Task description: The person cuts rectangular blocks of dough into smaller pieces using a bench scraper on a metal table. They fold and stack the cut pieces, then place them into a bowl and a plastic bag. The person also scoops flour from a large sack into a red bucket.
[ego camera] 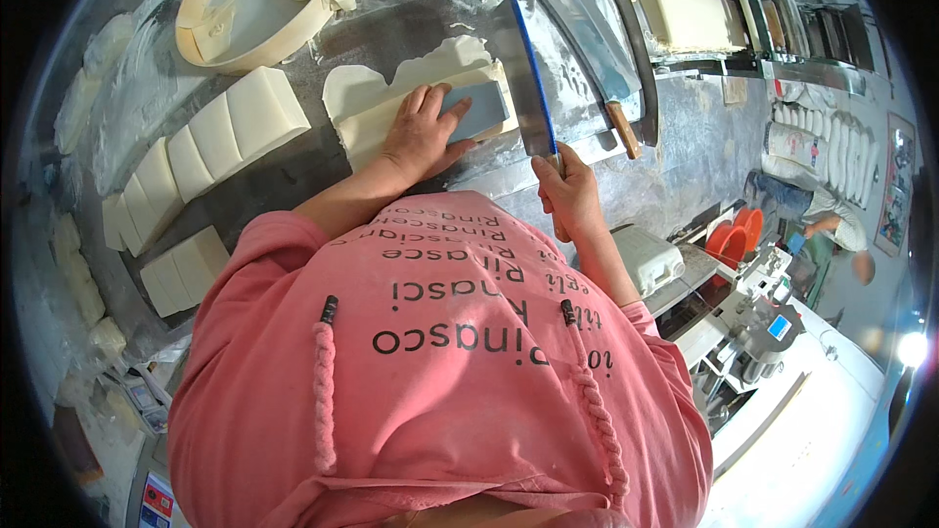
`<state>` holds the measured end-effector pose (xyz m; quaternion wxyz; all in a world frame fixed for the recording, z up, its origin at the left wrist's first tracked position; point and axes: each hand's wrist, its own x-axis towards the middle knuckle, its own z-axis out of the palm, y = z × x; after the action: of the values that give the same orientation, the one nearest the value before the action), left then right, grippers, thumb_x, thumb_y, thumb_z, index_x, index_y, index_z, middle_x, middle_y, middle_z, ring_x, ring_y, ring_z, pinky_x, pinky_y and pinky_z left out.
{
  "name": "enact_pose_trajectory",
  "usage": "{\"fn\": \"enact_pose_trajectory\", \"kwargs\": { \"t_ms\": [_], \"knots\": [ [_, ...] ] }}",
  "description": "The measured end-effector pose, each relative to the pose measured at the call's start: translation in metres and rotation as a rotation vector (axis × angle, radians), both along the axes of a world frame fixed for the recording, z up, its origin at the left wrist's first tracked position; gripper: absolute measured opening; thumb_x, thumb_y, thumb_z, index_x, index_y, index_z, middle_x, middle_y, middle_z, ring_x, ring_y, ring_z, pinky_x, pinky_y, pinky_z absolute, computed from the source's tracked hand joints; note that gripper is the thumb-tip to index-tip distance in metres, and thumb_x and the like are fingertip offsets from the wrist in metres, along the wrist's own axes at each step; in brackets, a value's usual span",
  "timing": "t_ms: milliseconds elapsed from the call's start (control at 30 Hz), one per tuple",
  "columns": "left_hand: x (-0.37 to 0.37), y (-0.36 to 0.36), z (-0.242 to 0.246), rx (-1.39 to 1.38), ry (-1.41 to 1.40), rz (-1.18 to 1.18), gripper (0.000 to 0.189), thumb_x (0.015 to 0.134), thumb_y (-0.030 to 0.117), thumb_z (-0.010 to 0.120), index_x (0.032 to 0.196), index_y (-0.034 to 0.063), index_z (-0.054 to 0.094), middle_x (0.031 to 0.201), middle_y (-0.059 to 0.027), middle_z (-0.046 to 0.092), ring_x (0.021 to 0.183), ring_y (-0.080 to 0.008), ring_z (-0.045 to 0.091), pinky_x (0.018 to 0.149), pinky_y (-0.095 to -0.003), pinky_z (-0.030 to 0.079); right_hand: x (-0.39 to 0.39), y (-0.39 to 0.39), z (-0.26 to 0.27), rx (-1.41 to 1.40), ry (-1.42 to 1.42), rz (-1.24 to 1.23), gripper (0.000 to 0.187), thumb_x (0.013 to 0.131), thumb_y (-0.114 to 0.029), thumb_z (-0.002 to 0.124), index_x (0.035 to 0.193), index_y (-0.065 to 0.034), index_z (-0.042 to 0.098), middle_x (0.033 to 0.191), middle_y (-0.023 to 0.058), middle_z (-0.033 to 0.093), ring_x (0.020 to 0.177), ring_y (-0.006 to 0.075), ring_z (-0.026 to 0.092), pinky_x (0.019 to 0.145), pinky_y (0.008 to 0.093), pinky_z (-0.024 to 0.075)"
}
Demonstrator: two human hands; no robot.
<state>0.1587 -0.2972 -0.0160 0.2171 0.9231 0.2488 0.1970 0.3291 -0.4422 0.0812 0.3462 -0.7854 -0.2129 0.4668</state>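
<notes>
My left hand (pixel 422 125) lies on a blue-grey rectangular block (pixel 480 111), thumb along its near side and fingers over its top. Beneath the block is a stack of pale dough sheets (pixel 359 128), its far edge ragged and wavy. In my right hand (pixel 571 187) is a broad-bladed knife (pixel 527 81) with a blue strip along one edge. The blade points away from me, just right of the block and apart from it. Part of its wooden handle shows below my fist.
Stacked cut dough sheets (pixel 242 121) stand at left, with a smaller stack (pixel 187 271) nearer. A round container (pixel 275 51) holds dough scraps. Another long knife (pixel 579 22) lies at right. Beyond are a machine bearing a pale slab (pixel 689 15), a white jug (pixel 645 257) and a person (pixel 836 224).
</notes>
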Motion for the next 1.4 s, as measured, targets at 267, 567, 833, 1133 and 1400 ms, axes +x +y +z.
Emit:
{"fn": "enact_pose_trajectory", "kwargs": {
  "t_ms": [267, 567, 833, 1133, 1400],
  "knots": [
    [0.001, 0.0, -0.001, 0.012, 0.006, 0.008, 0.056, 0.069, 0.032, 0.072, 0.118, 0.0095, 0.056, 0.117, -0.0158, 0.046, 0.108, -0.0333, 0.042, 0.093, -0.043, 0.037, 0.0, -0.005, -0.009, -0.031, -0.071, 0.074, 0.037, 0.085, -0.024, 0.062, 0.115, -0.0022, 0.055, 0.058, 0.0016, 0.05, 0.045, 0.008, 0.045, 0.041, 0.0247, 0.0376],
    [-0.001, -0.002, -0.005, 0.034, 0.005, 0.023, 0.055, 0.07, 0.032, 0.072, 0.119, 0.0115, 0.056, 0.117, -0.0154, 0.046, 0.108, -0.0345, 0.041, 0.093, -0.0444, 0.037, -0.003, -0.009, -0.005, -0.062, -0.112, 0.109, 0.036, 0.085, -0.026, 0.062, 0.111, -0.0013, 0.056, 0.056, 0.0011, 0.05, 0.046, 0.0088, 0.047, 0.042, 0.0263, 0.0399],
    [0.006, 0.0, 0.014, -0.022, 0.197, -0.05, 0.048, 0.077, 0.026, 0.065, 0.122, 0.0134, 0.055, 0.122, -0.0185, 0.044, 0.112, -0.0357, 0.042, 0.096, -0.0443, 0.035, 0.008, -0.002, -0.044, -0.051, -0.304, 0.306, 0.038, 0.08, -0.013, 0.054, 0.115, 0.001, 0.051, 0.057, 0.0085, 0.056, 0.048, 0.016, 0.055, 0.044, 0.0323, 0.0449],
    [0.016, 0.0, -0.018, -0.037, 0.014, -0.191, 0.053, 0.082, 0.013, 0.056, 0.13, 0.0001, 0.04, 0.138, -0.0164, 0.037, 0.128, -0.0347, 0.033, 0.104, -0.0459, 0.03, 0.013, 0.042, -0.021, -0.485, -0.303, 0.42, 0.025, 0.079, -0.01, 0.043, 0.09, 0.0032, 0.061, 0.068, 0.0204, 0.063, 0.054, 0.0292, 0.064, 0.053, 0.0391, 0.0528],
    [0.011, 0.0, -0.018, 0.004, 0.036, -0.163, 0.052, 0.082, 0.014, 0.053, 0.13, -0.0002, 0.041, 0.137, -0.0161, 0.038, 0.127, -0.0338, 0.035, 0.103, -0.0441, 0.031, 0.006, 0.069, 0.003, -0.63, -0.237, 0.418, 0.023, 0.074, -0.005, 0.046, 0.078, 0.011, 0.062, 0.066, 0.0222, 0.063, 0.056, 0.028, 0.065, 0.053, 0.0388, 0.0533]
  ]
}}
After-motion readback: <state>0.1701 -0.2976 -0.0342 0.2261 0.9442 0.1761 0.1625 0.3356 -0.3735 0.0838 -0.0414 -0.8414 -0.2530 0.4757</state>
